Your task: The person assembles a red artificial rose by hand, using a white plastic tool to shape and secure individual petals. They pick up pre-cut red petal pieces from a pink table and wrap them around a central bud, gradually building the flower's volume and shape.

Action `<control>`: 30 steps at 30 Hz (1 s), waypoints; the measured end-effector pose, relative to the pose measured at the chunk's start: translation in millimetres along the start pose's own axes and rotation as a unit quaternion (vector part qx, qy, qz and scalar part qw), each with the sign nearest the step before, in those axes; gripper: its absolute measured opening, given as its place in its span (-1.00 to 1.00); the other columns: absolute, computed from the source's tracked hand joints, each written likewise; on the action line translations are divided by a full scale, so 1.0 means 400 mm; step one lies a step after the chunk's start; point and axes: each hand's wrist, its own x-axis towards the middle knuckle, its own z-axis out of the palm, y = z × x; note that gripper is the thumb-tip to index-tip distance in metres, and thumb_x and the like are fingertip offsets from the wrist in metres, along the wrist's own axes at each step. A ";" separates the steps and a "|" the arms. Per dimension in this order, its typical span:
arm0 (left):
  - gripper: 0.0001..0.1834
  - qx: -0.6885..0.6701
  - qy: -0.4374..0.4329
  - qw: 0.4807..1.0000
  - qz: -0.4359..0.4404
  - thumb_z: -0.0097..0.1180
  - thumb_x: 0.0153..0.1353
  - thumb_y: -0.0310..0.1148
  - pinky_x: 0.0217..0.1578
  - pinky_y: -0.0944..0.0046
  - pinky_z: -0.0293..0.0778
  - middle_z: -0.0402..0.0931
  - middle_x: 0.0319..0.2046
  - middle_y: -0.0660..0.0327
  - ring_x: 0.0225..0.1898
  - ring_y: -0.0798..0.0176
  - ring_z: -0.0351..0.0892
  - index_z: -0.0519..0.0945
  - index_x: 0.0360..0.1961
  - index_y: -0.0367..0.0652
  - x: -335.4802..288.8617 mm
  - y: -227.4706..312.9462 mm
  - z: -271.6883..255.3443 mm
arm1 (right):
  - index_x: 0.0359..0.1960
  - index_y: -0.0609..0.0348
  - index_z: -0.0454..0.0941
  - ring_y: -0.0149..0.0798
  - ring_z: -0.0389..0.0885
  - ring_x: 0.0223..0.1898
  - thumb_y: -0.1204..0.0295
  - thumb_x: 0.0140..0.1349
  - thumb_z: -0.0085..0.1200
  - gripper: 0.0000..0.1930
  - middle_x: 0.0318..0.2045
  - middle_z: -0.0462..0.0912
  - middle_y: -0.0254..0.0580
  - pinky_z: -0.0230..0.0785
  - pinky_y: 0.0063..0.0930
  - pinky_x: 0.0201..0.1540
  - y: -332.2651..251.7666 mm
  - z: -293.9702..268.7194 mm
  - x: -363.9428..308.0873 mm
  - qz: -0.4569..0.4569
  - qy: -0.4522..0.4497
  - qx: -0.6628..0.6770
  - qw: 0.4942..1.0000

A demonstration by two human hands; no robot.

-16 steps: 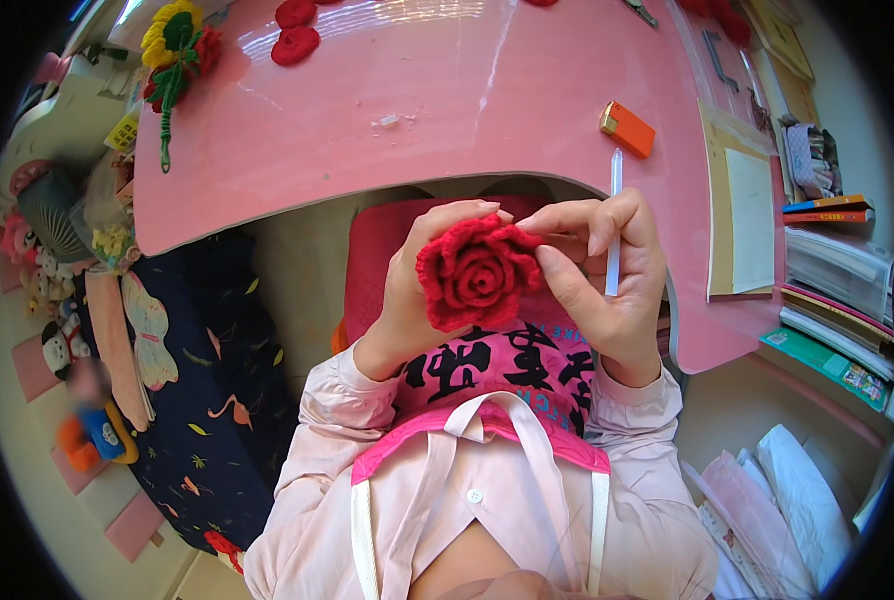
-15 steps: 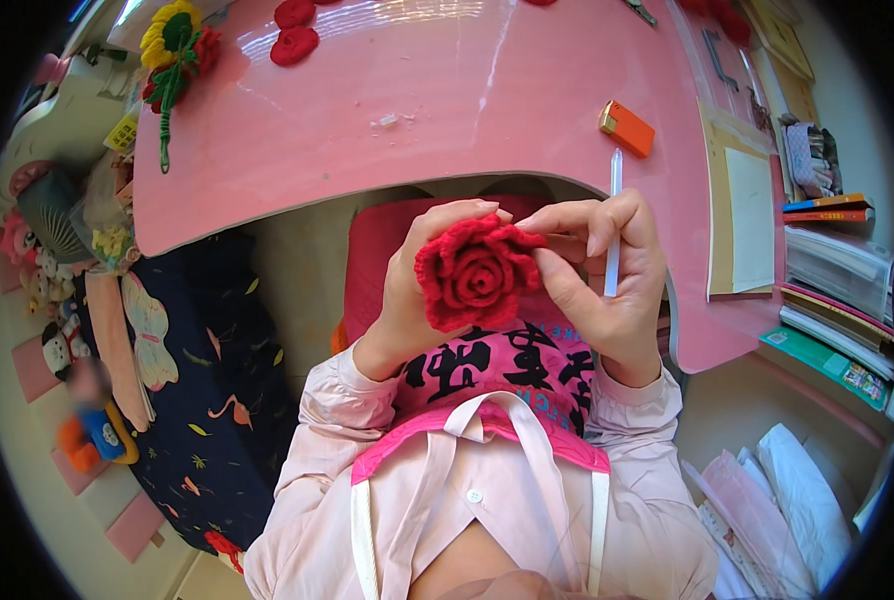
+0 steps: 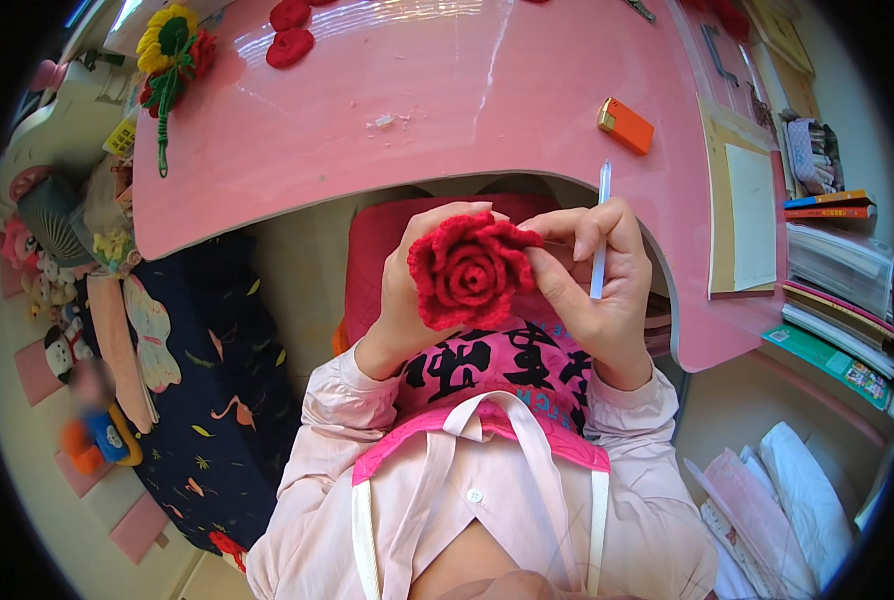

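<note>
A red crocheted rose (image 3: 472, 272) faces up in front of my chest, its petals spiralling round a small centre hole. My left hand (image 3: 394, 303) is wrapped round it from the left and behind, with most fingers hidden by the petals. At its right edge, the thumb and index finger of my right hand (image 3: 607, 305) pinch a petal. Between that hand's fingers a thin translucent glue stick (image 3: 601, 225) stands nearly upright, slightly tilted. An orange lighter (image 3: 625, 126) lies on the pink table (image 3: 387, 60) beyond the right hand.
Small clear scraps (image 3: 382, 121) lie mid-table. Red crocheted pieces (image 3: 290, 47) and a yellow crocheted sunflower (image 3: 167, 45) with a green stem are at the far left. A board with paper (image 3: 750, 220) lies at the right, beside stacked books (image 3: 829, 205). Dark patterned fabric (image 3: 217, 350) is on the left.
The rose has shifted slightly left and turned a little. My right hand has moved slightly left with it, and the glue stick has come a little left and lower.
</note>
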 end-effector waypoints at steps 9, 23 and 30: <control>-0.32 -0.012 -0.004 0.999 0.049 0.46 -0.21 -0.41 -0.02 0.22 0.39 0.39 -0.06 0.09 -0.01 0.13 0.42 0.41 0.00 -0.19 -0.011 -0.024 -0.017 | -0.32 0.15 0.11 -0.22 0.63 -0.24 0.81 0.02 0.07 -0.60 -0.34 0.52 -0.06 0.49 -0.44 -0.13 0.008 -0.012 0.000 -0.142 0.130 -0.035 0.981; -0.19 0.012 0.020 0.997 0.070 0.49 -0.27 -0.46 -0.04 0.23 0.40 0.30 -0.06 0.06 0.01 0.12 0.38 0.25 0.01 -0.14 0.004 -0.009 0.009 | -0.35 0.18 0.16 -0.28 0.59 -0.18 0.76 0.05 0.12 -0.65 -0.26 0.53 0.02 0.48 -0.56 -0.21 0.032 0.012 -0.008 -0.127 0.065 -0.055 0.988; -0.32 0.088 0.022 0.985 0.150 0.46 -0.21 -0.45 -0.18 0.28 0.50 0.32 -0.14 0.08 -0.15 0.17 0.46 0.31 -0.06 -0.15 0.009 -0.004 0.001 | -0.28 0.14 0.09 -0.21 0.59 -0.13 0.78 0.10 0.04 -0.63 -0.22 0.44 -0.03 0.44 -0.56 -0.19 0.001 0.020 -0.029 -0.090 0.048 0.034 0.994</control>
